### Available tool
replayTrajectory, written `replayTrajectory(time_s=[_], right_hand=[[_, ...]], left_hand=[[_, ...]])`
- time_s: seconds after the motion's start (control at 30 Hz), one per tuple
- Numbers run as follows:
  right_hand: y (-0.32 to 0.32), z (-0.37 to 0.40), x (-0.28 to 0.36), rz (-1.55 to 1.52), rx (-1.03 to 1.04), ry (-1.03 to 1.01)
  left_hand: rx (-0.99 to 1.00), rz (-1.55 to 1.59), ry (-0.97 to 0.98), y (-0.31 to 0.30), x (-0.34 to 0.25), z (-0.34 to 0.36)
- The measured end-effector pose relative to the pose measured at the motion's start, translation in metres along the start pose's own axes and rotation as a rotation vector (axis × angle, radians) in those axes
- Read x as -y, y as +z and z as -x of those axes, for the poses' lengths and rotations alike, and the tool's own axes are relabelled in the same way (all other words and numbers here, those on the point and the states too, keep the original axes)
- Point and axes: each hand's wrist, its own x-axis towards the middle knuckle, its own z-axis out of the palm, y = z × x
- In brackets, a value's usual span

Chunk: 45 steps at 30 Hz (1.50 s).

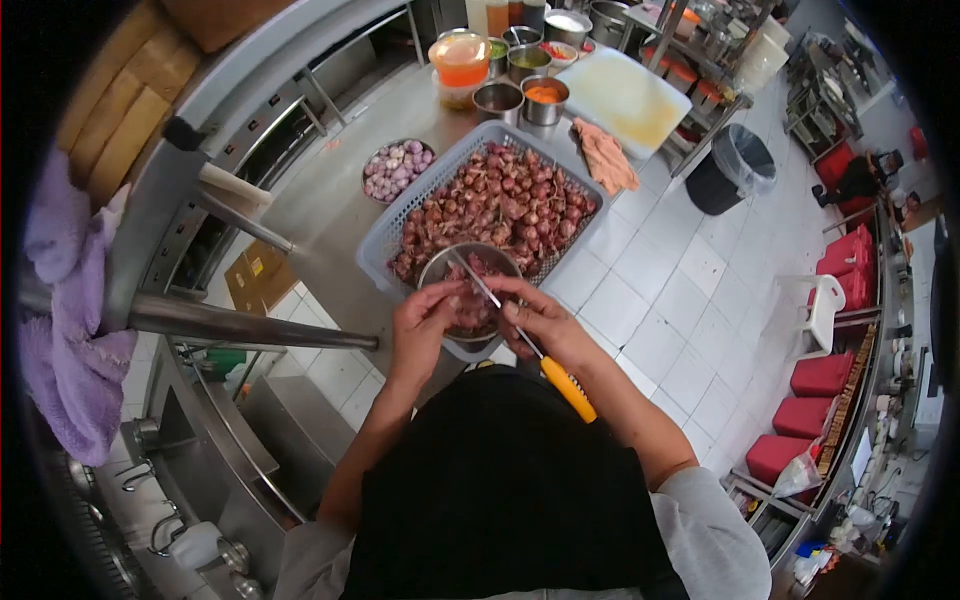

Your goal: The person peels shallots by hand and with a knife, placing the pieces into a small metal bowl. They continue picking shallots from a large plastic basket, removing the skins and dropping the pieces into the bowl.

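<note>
My right hand [543,322] is closed around a knife [568,388] with a yellow handle, gripping it near the blade, which points up and to the left. My left hand [422,322] pinches a small reddish shallot close to the blade; fingers partly hide it. Below both hands is a round metal bowl [436,268] with reddish peelings in it. The bowl rests at the near side of a grey plastic crate [372,250] full of unpeeled shallots [500,205]. Left of the crate, a bowl holds peeled, pale purple shallots [398,170].
Beyond the crate stand metal containers [498,102], a lidded orange tub [460,62] and a cutting board [625,98]. An orange cloth [604,156] lies by the crate. To the right is a black bin [722,178]; at left, a metal pipe [250,325] juts out.
</note>
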Motion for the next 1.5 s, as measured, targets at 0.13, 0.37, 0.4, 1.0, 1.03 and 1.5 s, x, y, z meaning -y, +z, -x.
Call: replayTrajectory(time_s=[0.13, 0.37, 0.4, 1.0, 1.03, 1.5], right_hand=[[-0.004, 0.002, -0.001, 0.018, -0.130, 0.023], [-0.018, 0.007, -0.021, 0.016, -0.191, 0.088], [-0.019, 0.009, -0.022, 0.015, -0.180, 0.084], [-0.040, 0.023, -0.009, -0.158, -0.168, 0.029], [-0.038, 0.025, -0.005, -0.167, -0.174, 0.026], [-0.038, 0.051, -0.004, -0.115, -0.382, 0.009]], left_hand=[[0.115, -0.313, 0.088, -0.001, -0.003, -0.013], [0.089, -1.397, 0.607, 0.022, -0.021, -0.012], [0.094, -1.361, 0.596, 0.023, -0.021, -0.012], [-0.074, -1.119, 0.349, -0.019, -0.046, -0.092], [-0.114, -1.067, 0.325, -0.029, -0.051, -0.105], [-0.228, -1.274, 0.555, -0.145, -0.076, -0.303]])
